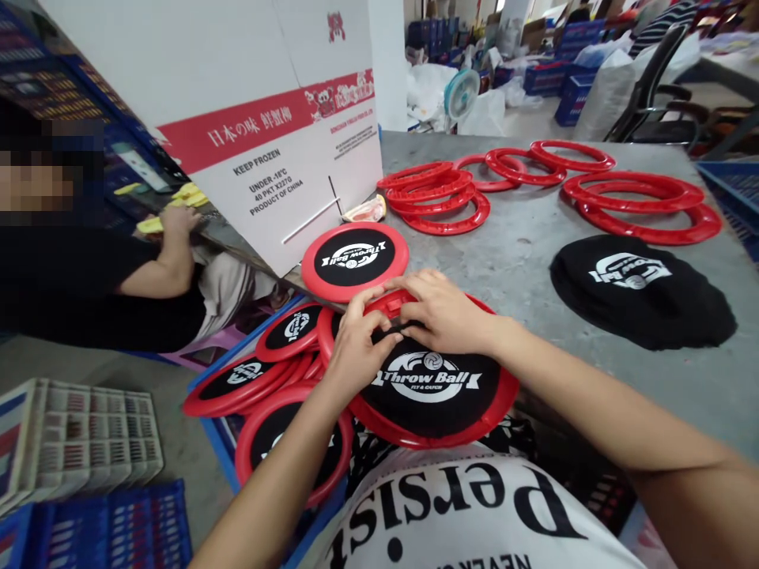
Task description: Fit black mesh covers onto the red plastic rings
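A red plastic ring [504,399] leans against my body at the table's front edge, with a black fabric disc [427,403] printed "Throw Ball" inside it. At the ring's far side my left hand [359,340] pinches the fabric's edge between thumb and fingers. Close beside it, my right hand [444,312] also grips that edge, its fingers reaching over the rim. Just beyond my hands lies a finished-looking red and black throw disc [356,262]. To the right rests a flat pile of black fabric discs [643,296].
Loose red rings [436,194] lie across the back of the grey table [515,237]; more rings [640,197] overlap at right. A white carton [266,142] stands at left. Below it, several throw discs [290,332] fill a blue crate. Another person [160,269] sits at far left.
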`<state>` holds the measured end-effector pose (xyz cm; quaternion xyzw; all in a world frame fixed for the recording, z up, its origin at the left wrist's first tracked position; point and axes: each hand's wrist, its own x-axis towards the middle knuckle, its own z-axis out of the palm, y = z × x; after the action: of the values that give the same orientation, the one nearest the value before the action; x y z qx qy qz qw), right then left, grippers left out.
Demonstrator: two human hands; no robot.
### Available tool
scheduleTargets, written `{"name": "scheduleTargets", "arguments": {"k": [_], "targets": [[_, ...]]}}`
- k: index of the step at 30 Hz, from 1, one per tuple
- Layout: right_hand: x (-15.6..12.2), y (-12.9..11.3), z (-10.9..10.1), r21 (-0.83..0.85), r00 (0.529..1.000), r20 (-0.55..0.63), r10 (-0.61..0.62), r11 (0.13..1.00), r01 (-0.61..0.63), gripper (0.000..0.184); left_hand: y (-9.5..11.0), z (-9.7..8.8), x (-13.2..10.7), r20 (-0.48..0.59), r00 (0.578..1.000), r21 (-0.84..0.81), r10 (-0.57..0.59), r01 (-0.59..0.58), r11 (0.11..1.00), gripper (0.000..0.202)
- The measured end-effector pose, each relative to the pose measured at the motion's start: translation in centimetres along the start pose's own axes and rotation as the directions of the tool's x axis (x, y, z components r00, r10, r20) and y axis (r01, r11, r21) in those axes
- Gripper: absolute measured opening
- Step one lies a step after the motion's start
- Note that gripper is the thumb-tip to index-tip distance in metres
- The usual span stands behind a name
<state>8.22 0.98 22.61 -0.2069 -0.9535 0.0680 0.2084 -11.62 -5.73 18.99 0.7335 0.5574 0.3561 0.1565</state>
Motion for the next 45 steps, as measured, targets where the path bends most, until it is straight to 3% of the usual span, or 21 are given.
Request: {"name": "scheduleTargets", "arguments": {"k": [3,7,15,19,24,28,35,45], "targets": [[-2.0,-0.5,0.1,-0.026,0.995,-0.071,0.073,0.997,-0.075,0.009,-0.4,0.4,-0.1,0.002,0.999,0.022,-0.033,0.033,0.999,0.015],[-3.7,-0.5,0.5,-0.04,0.981,-0.083,0.174,0.983,-0.178,0.006,-0.6,1.0,-0.1,-0.003,1.0,-0.007,-0.017,0.017,1.0,0.016],[-4.0,0.7,0.7,0.073,0.963,-0.147,0.224,0.974,-0.215,0.01,-0.5,1.1,1.2,0.127,0.992,-0.005,-0.021,0.022,1.0,0.009],[-4.2,1.0,1.0,0.068,0.951,-0.171,0.258,0.966,-0.25,0.01,-0.2,1.3,2.1,0.157,0.987,0.016,-0.023,0.02,1.0,0.02],[-4.8,1.4,1.1,0.065,0.943,-0.201,0.267,0.964,-0.259,0.01,0.5,2.3,3.2,0.081,0.997,0.029,0.012,-0.014,0.999,0.006],[-4.9,1.7,0.9,0.06,0.932,-0.211,0.294,0.956,-0.288,0.013,1.3,2.9,3.9,-0.015,0.999,0.064,0.029,-0.028,0.998,0.009],[-4.7,1.2,0.5,0.211,0.834,-0.34,0.435,0.899,-0.383,0.01,3.1,2.9,4.1,-0.124,0.986,0.114,0.11,-0.096,0.989,0.013],[-5.0,0.8,0.6,0.344,0.77,-0.411,0.488,0.865,-0.365,0.013,4.4,2.7,3.6,-0.139,0.99,0.035,0.009,-0.004,0.999,0.013]]}}
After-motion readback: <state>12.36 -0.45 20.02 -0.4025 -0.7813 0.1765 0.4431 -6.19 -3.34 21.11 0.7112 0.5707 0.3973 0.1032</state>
